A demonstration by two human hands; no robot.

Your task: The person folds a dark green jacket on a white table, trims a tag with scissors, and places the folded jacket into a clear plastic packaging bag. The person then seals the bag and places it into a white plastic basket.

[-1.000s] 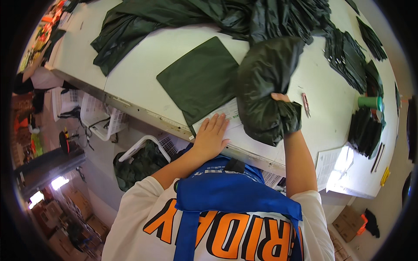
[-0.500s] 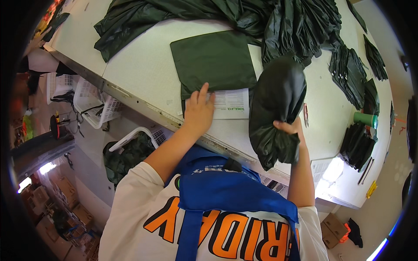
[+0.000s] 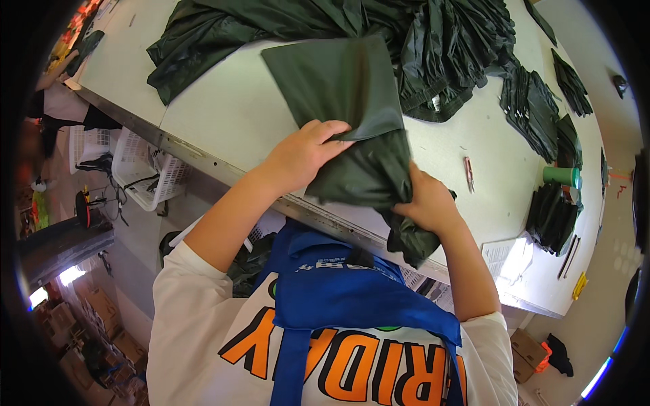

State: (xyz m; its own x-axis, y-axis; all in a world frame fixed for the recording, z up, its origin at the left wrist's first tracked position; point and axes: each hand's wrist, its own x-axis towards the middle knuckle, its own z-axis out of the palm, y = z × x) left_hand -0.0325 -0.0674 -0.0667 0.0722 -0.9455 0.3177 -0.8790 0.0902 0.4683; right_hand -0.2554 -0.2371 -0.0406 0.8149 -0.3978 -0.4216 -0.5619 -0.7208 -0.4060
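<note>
A flat dark green fabric pouch lies on the pale tabletop in front of me. My left hand is closed on its near edge, thumb along the top. Against that edge sits a bunched dark green fabric bundle, its far end meeting the pouch; whether it is inside or on top, I cannot tell. My right hand grips the bundle's gathered right side, and a crumpled tail hangs over the table's front edge. The printed sheet seen earlier under the pouch is hidden.
Heaped dark green fabric covers the table's far side. Stacked dark pieces lie at right, near a red-handled tool, a green cylinder and a paper sheet. White baskets stand below left. Another person works far left.
My right hand has brought the bundle leftward and down from beside the pouch to its near edge. My left hand has moved from resting flat to gripping that edge, and the printed sheet is now covered.
</note>
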